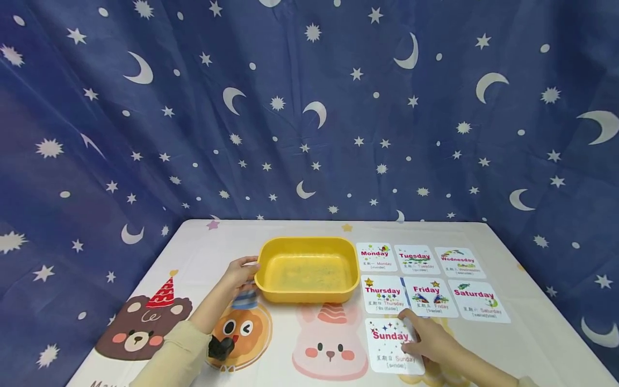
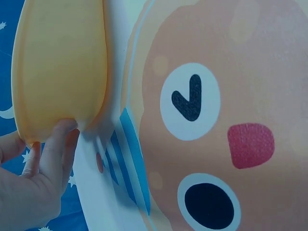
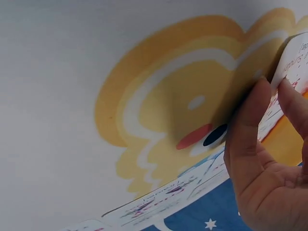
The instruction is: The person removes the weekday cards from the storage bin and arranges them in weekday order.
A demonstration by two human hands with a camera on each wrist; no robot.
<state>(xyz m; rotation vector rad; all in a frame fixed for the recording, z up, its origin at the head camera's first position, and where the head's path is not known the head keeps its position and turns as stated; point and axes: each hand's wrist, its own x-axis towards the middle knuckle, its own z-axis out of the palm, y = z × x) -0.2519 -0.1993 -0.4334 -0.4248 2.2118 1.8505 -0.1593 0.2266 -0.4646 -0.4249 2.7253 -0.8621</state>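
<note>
A yellow plastic basin (image 1: 308, 296) stands on the table, its inside showing no contents. My left hand (image 1: 240, 273) grips the basin's left end; in the left wrist view the fingers (image 2: 65, 132) lie against its wall. At the front right, my right hand (image 1: 427, 339) pinches the right edge of the Sunday card (image 1: 389, 352) between thumb and finger. That card's corner (image 3: 294, 57) shows between the fingertips in the right wrist view. Behind it lie the Thursday card (image 1: 384, 294) and the Friday card (image 1: 430, 297), with the Saturday card (image 1: 479, 301) to their right.
Along the back row sit the Monday card (image 1: 376, 257), the Tuesday card (image 1: 418, 259) and the Wednesday card (image 1: 459, 262), right of the basin. The white tablecloth (image 1: 208, 252) carries printed cartoon animals. A blue curtain (image 1: 290, 134) with moons and stars hangs behind the table.
</note>
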